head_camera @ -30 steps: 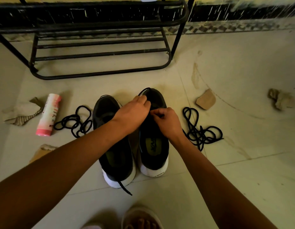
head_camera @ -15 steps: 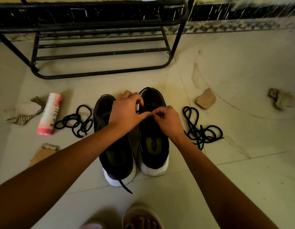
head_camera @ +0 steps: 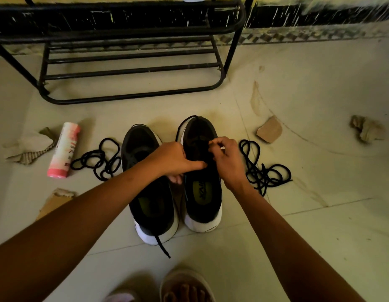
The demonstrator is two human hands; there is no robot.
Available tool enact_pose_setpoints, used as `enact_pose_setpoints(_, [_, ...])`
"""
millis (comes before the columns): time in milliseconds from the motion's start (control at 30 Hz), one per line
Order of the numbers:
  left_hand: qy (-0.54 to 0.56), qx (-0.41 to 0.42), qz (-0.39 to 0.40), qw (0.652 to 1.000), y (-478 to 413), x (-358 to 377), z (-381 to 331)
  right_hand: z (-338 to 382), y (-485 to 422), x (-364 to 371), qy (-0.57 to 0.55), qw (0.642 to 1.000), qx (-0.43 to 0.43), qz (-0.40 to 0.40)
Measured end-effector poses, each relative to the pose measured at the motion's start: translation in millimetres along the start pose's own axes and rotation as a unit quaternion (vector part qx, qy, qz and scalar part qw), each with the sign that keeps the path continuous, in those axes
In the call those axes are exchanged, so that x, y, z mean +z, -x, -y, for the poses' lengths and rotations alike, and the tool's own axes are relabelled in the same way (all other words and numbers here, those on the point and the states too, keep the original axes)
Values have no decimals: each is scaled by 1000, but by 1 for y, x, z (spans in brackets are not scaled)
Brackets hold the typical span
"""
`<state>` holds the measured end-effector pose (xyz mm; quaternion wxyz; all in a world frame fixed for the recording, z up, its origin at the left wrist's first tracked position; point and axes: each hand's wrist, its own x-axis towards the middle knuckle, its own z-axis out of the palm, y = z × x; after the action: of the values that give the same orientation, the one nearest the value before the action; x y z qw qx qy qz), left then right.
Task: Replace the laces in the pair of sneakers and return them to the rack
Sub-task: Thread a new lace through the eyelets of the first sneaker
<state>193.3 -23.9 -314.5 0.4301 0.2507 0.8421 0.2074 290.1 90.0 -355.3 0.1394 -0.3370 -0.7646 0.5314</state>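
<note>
My left hand (head_camera: 174, 159) and my right hand (head_camera: 229, 159) are both on the right sneaker (head_camera: 202, 192), close together but not touching. My left hand grips the inner side of this shoe: the thumb lies across the top and the other fingers curl down into the gap between the two shoes. The fingers of my right hand are curled tight, and they pinch the black lace (head_camera: 181, 127) on top of the shoe. It is very dark there, so I cannot see that bit of lace well. A loop of it sticks out around the toe, past my hands. The left sneaker (head_camera: 150, 199) stands just beside, under my left wrist, and a lace end (head_camera: 163, 247) hangs out over its heel, toward me. A loose pile of black lace (head_camera: 100, 160) lies on the floor to the left of my left hand. Another lace pile (head_camera: 263, 171) lies just to the right of my right hand. Farther left lie a pink bottle (head_camera: 64, 149) and a crumpled cloth (head_camera: 28, 147). The black rack (head_camera: 132, 68) stands well past my hands, by the wall.
</note>
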Motion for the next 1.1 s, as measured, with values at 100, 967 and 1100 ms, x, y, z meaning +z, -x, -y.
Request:
enact_pose_setpoints(100, [22, -25, 13, 999, 2, 2, -4, 11, 10, -7, -208, 976, 66, -19])
enact_pose_setpoints(967, [36, -90, 4, 995, 8, -2, -14, 15, 10, -11, 249, 956, -146, 56])
enact_pose_setpoints(1100, [25, -95, 1, 995, 7, 0, -15, 22, 6, -3, 235, 961, -141, 39])
